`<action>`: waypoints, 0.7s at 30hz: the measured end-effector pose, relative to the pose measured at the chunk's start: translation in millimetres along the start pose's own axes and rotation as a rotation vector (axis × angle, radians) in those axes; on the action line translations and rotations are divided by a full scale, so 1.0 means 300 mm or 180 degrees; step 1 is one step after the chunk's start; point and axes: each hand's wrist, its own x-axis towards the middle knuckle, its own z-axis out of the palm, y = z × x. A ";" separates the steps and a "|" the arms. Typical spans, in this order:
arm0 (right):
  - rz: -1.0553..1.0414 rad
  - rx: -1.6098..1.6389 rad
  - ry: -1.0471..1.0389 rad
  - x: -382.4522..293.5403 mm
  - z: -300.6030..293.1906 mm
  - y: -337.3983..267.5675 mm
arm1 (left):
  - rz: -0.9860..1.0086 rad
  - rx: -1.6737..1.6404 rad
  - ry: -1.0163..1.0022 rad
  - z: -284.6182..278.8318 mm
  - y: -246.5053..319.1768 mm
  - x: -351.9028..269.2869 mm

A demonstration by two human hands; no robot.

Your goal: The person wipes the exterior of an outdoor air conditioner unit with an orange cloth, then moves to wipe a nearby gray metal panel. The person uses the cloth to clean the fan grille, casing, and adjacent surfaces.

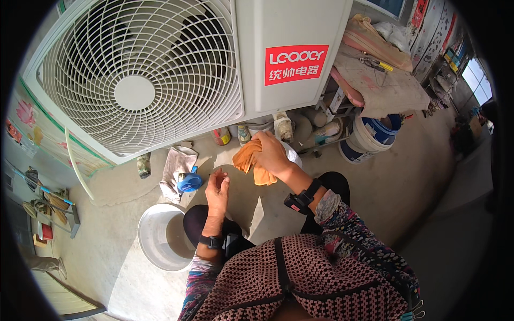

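My right hand (273, 154) grips an orange cloth (248, 156), which hangs in folds below the fingers. My left hand (217, 192) is raised over the floor with its fingers loosely curled and slightly apart, and nothing shows in it. Just left of that hand lies a blue plastic bottle (189, 182) on its side, touching a crumpled pale cloth (176, 164). A white bucket (150, 236) with cloudy water stands beside my left knee. In front of me rises a white Leader air-conditioner outdoor unit (251, 52) with a round fan grille (134, 93).
Jars and cans (221, 137) line the floor under the unit's front edge. To the right stand nested buckets (363, 138) and a cloth-covered bench (377, 84) with yellow-handled pliers (385, 66). A pale hose (74, 164) hangs at the left.
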 end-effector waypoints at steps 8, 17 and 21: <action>0.0991 0.2607 -0.0693 -0.195 -0.069 -0.006 | 0.1529 0.1074 -0.0453 0.310 0.246 -0.129; 0.0889 0.3977 -0.0503 -0.280 -0.385 0.043 | 0.1832 0.0738 -0.0394 0.568 0.333 -0.168; 0.0158 0.3630 -0.0771 -0.256 -0.533 0.144 | 0.0752 -0.0554 -0.0731 0.647 0.440 -0.123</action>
